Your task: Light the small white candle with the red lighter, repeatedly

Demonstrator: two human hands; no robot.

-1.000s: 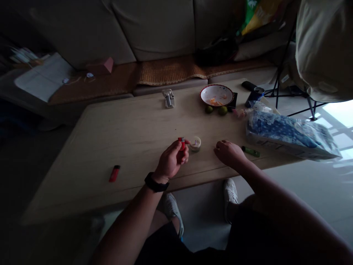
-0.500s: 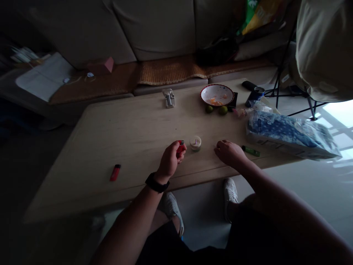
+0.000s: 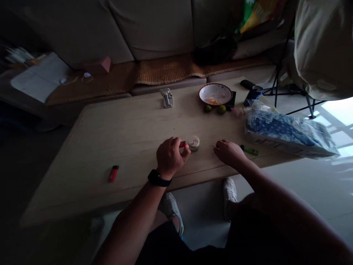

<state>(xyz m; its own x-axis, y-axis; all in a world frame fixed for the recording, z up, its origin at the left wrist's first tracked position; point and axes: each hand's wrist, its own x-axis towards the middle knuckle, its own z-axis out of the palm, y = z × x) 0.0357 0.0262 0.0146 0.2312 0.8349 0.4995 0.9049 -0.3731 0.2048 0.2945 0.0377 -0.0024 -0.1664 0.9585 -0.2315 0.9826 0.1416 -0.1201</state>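
My left hand (image 3: 171, 156), a dark watch on its wrist, is closed around a red lighter (image 3: 183, 144). The lighter lies sideways, its end close to the rim of a small round candle jar (image 3: 193, 144) with a short purplish stick in the middle. I see no flame. To the right of the jar, my right hand (image 3: 229, 151) rests low over the table with its fingers pinched together; what they hold, if anything, is too small to make out. A green lighter (image 3: 249, 150) lies just beyond that hand. Far to the left is a second red lighter (image 3: 113, 173).
On the wooden table (image 3: 121, 125) stand a white stand (image 3: 167, 98), a red-rimmed bowl (image 3: 215, 86) with orange bits, two green fruits (image 3: 221, 109) and a blue can (image 3: 254, 94). A blue plastic-wrapped pack (image 3: 286, 129) overhangs the right edge. A sofa (image 3: 154, 33) runs behind.
My left hand has turned over, tipping the red lighter from upright to sideways and bringing it nearer the jar. My right hand has hardly moved.
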